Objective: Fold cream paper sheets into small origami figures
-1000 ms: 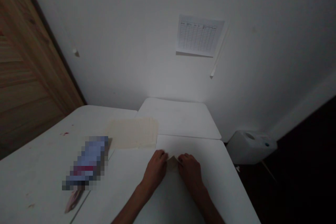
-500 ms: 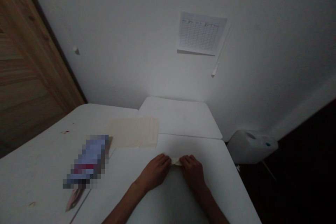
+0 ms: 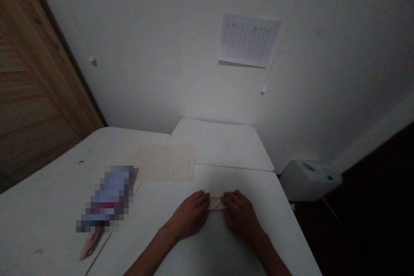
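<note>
Between my two hands is a small cream-coloured folded piece of thin sheet (image 3: 216, 203), paper or cloth, I cannot tell which. My left hand (image 3: 194, 211) has its fingers closed on the left end of this piece. On the right end, my right hand (image 3: 239, 212) grips with fingers bent over it. Both hands rest low over the white table (image 3: 213, 250). Most of the piece is hidden under the fingers; a strip with a slanting crease shows in the gap.
A stack of cream sheets (image 3: 164, 164) lies ahead to the left. Nearer left is a blurred-out blue item (image 3: 111, 194) with a pinkish end (image 3: 91, 243). A white plastic jerrycan (image 3: 300, 183) stands beyond the table's right side. A printed chart (image 3: 249, 41) hangs on the wall.
The folded piece now shows flatter and a little wider between my hands. My right hand has shifted slightly right; my left hand has barely moved.
</note>
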The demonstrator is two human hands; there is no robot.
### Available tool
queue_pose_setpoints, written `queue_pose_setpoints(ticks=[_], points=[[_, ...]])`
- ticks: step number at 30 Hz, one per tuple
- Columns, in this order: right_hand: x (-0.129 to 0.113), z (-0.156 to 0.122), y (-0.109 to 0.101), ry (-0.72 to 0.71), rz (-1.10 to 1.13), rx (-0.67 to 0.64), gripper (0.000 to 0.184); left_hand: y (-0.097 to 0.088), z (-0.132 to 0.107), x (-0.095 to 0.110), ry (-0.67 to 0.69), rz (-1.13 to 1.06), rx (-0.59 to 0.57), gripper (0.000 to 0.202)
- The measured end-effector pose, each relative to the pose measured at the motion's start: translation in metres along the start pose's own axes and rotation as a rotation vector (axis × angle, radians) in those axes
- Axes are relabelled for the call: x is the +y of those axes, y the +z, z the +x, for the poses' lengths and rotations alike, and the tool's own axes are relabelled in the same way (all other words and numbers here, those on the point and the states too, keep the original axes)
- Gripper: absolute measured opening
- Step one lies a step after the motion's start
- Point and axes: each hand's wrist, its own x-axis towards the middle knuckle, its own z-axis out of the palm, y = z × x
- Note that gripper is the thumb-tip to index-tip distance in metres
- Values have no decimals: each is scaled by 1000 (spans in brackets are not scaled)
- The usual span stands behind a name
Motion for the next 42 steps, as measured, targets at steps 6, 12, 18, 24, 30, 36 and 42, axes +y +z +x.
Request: queue_pose_setpoints(ticks=[6,12,18,24,30,36,42], points=[[-7,10,3,71,14,33,13,5,8,4,-38,-11,43,17],[-3,21,13,148,76,66,11,11,10,4,-56,-22,70,13],[3,27,14,286,312,80,18,2,12,5,-144,-191,93,19],[1,28,11,330,672,165,10,-12,19,4,-269,-355,124,22],[-2,23,11,321,796,212,10,-23,26,5,-281,-485,83,20],[-9,23,0,310,792,135,15,-31,30,11,-276,-502,78,23],[-13,26,-3,317,793,86,17,-30,29,14,-304,-544,90,23]])
